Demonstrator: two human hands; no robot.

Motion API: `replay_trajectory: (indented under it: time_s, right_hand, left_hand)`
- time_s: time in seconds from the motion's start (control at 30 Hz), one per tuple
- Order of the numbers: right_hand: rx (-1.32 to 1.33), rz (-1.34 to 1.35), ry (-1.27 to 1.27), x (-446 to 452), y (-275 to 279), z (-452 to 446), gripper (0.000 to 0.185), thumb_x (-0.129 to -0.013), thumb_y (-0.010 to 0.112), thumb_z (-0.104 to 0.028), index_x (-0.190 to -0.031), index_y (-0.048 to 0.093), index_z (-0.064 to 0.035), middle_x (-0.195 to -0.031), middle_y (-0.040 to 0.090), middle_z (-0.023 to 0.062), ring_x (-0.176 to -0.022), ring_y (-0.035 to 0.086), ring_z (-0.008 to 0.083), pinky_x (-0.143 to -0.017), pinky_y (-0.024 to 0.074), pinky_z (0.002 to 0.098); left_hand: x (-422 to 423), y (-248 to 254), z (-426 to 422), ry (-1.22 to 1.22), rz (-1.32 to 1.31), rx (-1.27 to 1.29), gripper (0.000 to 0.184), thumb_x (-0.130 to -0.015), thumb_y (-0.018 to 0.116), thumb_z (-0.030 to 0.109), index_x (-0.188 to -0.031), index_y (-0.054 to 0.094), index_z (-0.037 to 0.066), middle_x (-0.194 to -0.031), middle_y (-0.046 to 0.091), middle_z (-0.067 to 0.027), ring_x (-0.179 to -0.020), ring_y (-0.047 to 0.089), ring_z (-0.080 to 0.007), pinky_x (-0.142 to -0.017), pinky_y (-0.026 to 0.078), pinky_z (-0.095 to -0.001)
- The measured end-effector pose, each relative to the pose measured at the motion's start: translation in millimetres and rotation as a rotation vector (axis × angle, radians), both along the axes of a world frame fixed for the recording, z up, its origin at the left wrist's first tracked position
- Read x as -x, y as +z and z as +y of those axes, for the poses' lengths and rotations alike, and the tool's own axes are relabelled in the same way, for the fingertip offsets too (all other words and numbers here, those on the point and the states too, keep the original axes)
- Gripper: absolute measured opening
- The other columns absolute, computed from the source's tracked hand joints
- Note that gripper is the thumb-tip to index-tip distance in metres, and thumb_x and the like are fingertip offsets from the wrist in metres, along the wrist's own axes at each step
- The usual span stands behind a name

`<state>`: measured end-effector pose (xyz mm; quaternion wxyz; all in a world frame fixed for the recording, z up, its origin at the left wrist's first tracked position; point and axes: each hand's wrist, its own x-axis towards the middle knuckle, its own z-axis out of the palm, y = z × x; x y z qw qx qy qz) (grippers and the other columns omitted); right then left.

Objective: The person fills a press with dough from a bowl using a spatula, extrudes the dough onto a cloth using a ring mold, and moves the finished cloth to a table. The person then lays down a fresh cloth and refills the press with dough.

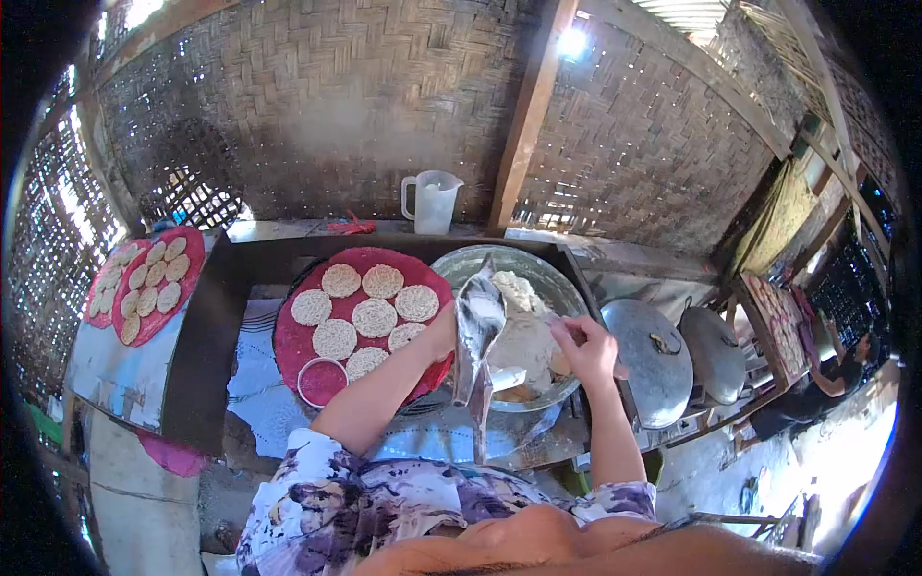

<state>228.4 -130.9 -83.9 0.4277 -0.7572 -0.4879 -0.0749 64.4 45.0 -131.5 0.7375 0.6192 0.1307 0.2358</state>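
Observation:
My left hand [443, 333] is at the right edge of a round tray covered in red cloth [300, 355]. Its fingers are mostly hidden behind a long, grey, whitish-smeared object [479, 317] whose kind I cannot make out. Rows of round, flat, grainy cakes [374, 318] lie on the cloth, with a pale ring mould [300, 382] near the front. Over the right side of a large metal basin [458, 257] is my right hand [588, 349], fingers curled and pinched together; what they hold, if anything, is unclear. White, doughy rice-like mass [520, 291] fills part of the basin.
A plastic measuring jug [436, 204] stands on the ledge behind. More cakes on red cloths [142, 331] lie at the left. Two lidded metal pots [649, 360] stand at the right, with another person [834, 384] beyond. A dark wooden frame [206, 336] surrounds the work area.

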Motion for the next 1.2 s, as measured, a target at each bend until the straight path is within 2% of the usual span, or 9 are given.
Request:
replay_trajectory:
  time_s: [0.27,0.33,0.43,0.63,0.73,0.8,0.83,1.0,1.2]
  right_hand:
    - [-0.059,0.424,0.292,-14,-15,-31,0.025,-0.072,0.069,-0.025,-0.081,0.065,-0.0025,-0.06,0.059,0.006,-0.053,0.055,0.0125,-0.052,0.0441,0.027]
    - [0.183,0.0,0.019,-27,-21,-30,0.027,-0.073,0.066,-0.029,-0.086,0.065,-0.0056,-0.085,0.062,0.0124,-0.074,0.059,0.0261,-0.067,0.046,0.0337]
    - [0.269,-0.412,0.003,-8,-25,-20,0.043,-0.076,0.064,-0.031,-0.111,0.057,-0.0073,-0.117,0.051,0.0176,-0.108,0.047,0.0324,-0.09,0.0373,0.0385]
    - [0.078,1.707,1.228,122,-22,4,0.092,-0.074,0.032,-0.074,-0.134,0.028,-0.0037,-0.128,0.042,0.0173,-0.108,0.049,0.0316,-0.09,0.0367,0.0447]
    - [-0.112,2.152,1.355,162,-8,5,0.088,-0.07,0.042,-0.073,-0.129,0.036,-0.0084,-0.116,0.047,0.0265,-0.069,0.061,0.0315,-0.044,0.0472,0.0323]
    - [0.147,2.295,1.557,144,-9,9,0.087,-0.071,0.042,-0.073,-0.129,0.036,-0.0082,-0.101,0.054,0.0255,-0.038,0.049,0.0218,-0.024,0.0295,0.024]
    - [0.121,2.109,1.337,139,3,6,0.091,-0.07,0.038,-0.076,-0.129,0.036,-0.0068,-0.085,0.057,0.0224,-0.031,0.038,0.0149,-0.023,0.0278,0.0235]
    - [-0.183,1.621,0.968,148,48,9,0.085,-0.08,0.029,-0.069,-0.123,0.039,0.0036,-0.081,0.059,0.0164,-0.039,0.042,0.0098,-0.03,0.026,0.0183]
    - [0.04,1.55,0.96,156,25,24,0.065,-0.086,0.029,-0.061,-0.119,0.044,-0.0063,-0.092,0.059,0.0096,-0.048,0.047,0.0118,-0.035,0.0289,0.0198]
  left_hand:
    - [27,-9,35,0.016,-0.113,0.108,0.028,-0.081,0.057,0.013,-0.106,0.049,0.002,-0.09,0.056,-0.0071,-0.077,0.057,-0.0186,-0.073,0.051,-0.0348]
    - [48,27,19,0.087,-0.357,0.405,0.019,-0.074,0.066,0.013,-0.088,0.053,0.007,-0.072,0.054,-0.0043,-0.059,0.054,-0.0171,-0.062,0.052,-0.0354]
    - [61,37,27,-0.071,-0.617,0.084,0.029,-0.061,0.068,0.006,-0.084,0.052,0.007,-0.07,0.046,-0.0017,-0.066,0.056,-0.0176,-0.084,0.048,-0.0445]
    - [68,81,-3,-0.251,-0.982,0.178,0.02,-0.069,0.069,0.012,-0.075,0.05,0.007,-0.077,0.048,-0.0025,-0.071,0.059,-0.0193,-0.09,0.043,-0.05]
    - [85,89,-11,-0.286,-0.97,0.042,0.03,-0.066,0.073,0.012,-0.088,0.054,0.006,-0.084,0.052,-0.005,-0.075,0.061,-0.0227,-0.09,0.042,-0.0518]
    - [115,99,-20,-0.01,-0.646,0.066,0.045,-0.063,0.077,0.012,-0.101,0.055,0.003,-0.096,0.056,-0.0082,-0.082,0.061,-0.0242,-0.089,0.043,-0.0478]
    - [132,102,-21,0.096,-0.394,0.254,0.051,-0.062,0.078,0.012,-0.106,0.054,0.002,-0.102,0.058,-0.0093,-0.086,0.06,-0.0233,-0.088,0.044,-0.043]
    - [162,13,-7,0.052,-0.231,-0.698,0.05,-0.064,0.077,0.011,-0.108,0.054,0.002,-0.104,0.059,-0.0086,-0.091,0.059,-0.0191,-0.085,0.045,-0.0354]
    - [181,25,-31,0.141,-0.244,-0.609,0.048,-0.064,0.075,0.01,-0.108,0.056,0.006,-0.104,0.059,-0.006,-0.096,0.055,-0.0146,-0.088,0.042,-0.0316]
